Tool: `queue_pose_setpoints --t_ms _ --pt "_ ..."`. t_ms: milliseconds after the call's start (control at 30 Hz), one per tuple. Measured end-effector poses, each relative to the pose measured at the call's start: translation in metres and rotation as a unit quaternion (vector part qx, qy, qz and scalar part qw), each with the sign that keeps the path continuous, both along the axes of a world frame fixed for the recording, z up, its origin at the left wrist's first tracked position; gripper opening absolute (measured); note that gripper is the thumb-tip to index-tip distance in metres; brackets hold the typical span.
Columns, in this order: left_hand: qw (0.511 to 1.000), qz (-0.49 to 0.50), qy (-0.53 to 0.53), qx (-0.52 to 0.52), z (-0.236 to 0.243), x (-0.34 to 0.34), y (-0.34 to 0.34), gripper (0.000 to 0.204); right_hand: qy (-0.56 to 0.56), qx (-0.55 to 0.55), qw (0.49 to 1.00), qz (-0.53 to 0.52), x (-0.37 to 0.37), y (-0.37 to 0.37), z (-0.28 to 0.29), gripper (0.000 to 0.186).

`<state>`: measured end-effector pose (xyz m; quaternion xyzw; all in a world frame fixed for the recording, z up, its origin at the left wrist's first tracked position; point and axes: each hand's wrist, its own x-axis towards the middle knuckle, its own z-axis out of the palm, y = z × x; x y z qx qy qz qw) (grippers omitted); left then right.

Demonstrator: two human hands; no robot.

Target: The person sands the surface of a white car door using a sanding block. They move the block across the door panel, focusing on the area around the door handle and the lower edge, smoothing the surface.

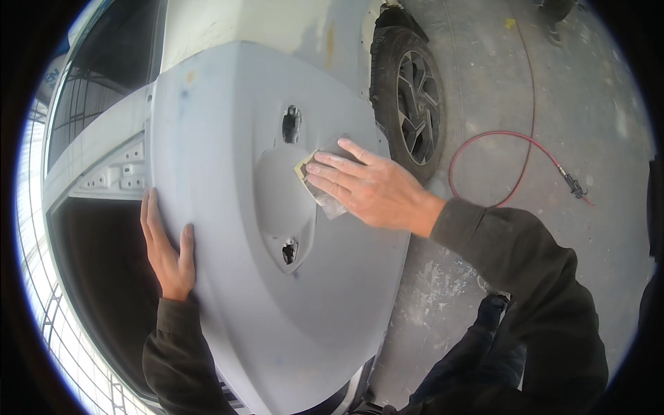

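A grey primed car door (pixel 207 297) fills the middle, with a recessed handle cup (pixel 277 194) between two ragged-edged openings. My right hand (pixel 363 180) presses a pale yellowish sanding sheet (pixel 328 207) against the door just right of the cup, fingers laid out over it. At the door's left edge, below the triangular bracket with holes, my left hand (pixel 169 249) rests with its fingers extended and apart, the thumb on the grey surface.
A dark tyre and alloy wheel (pixel 415 100) stand beyond the door. A red hose with a metal fitting (pixel 574 187) loops on the grey floor (pixel 588 277). Another person's foot (pixel 553 31) is at top right. Dark window glass (pixel 104 76) is at upper left.
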<state>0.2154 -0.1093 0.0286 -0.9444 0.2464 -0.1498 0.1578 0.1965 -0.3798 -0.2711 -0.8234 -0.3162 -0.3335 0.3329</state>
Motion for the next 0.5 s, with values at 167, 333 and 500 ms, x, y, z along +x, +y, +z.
queue_pose_setpoints --t_ms 167,333,500 --pt "1.000 0.000 0.002 -0.006 0.000 0.001 -0.003 0.078 0.085 0.117 0.988 0.055 -0.047 0.041 0.012 0.071" --pt "1.000 0.006 -0.008 0.002 -0.002 0.002 -0.005 0.077 0.175 0.202 0.962 0.057 -0.118 0.089 -0.004 0.084" --pt "1.000 -0.017 -0.010 0.010 0.001 0.001 -0.001 0.074 0.208 0.260 0.942 -0.047 -0.093 0.103 0.034 0.089"
